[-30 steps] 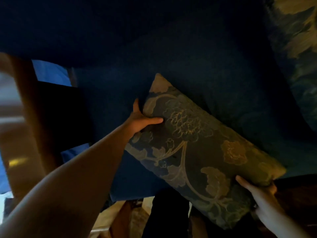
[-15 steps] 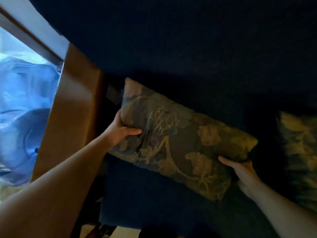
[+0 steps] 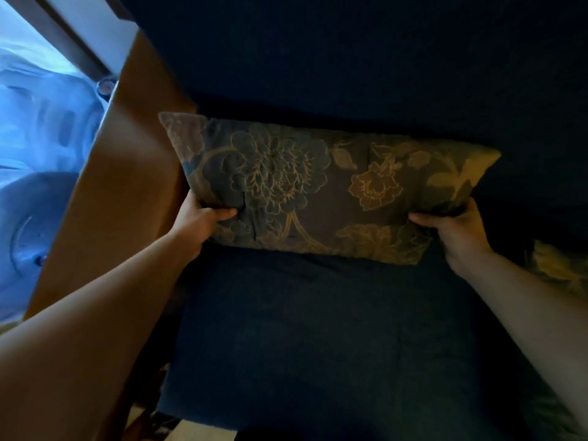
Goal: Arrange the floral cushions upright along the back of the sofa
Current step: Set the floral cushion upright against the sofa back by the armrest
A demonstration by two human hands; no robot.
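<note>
**sofa_newbie:** Going by the head view (the only one there is): where's the cushion at, and how's it being held?

**cushionfan42:** The floral cushion (image 3: 324, 189) is standing on its long edge on the dark blue sofa seat (image 3: 318, 329), leaning on the sofa back (image 3: 350, 58), tucked into the corner next to the wooden armrest (image 3: 127, 173). Left hand (image 3: 199, 222) is pinching the lower left corner, thumb on the front face and the other fingers curled behind where I can't see them. Right hand (image 3: 458, 227) is doing the same on the lower right corner, closed on the fabric. Both grips are bunching it up a little.

**sofa_newbie:** So is it heavy or what?

**cushionfan42:** I'd guess light and squishy, since the cover creases right where the thumbs press. The woven fabric looks grippy, not slippery, and there's nothing fragile about it. The two bottom corners seem like a good place to grab, because you can square it up against the back from there. It might slump if it's underfilled (hard to tell in this light). A second floral cushion (image 3: 560, 268) is poking in at the right edge, partly cut off, so that one probably goes up next.
</note>
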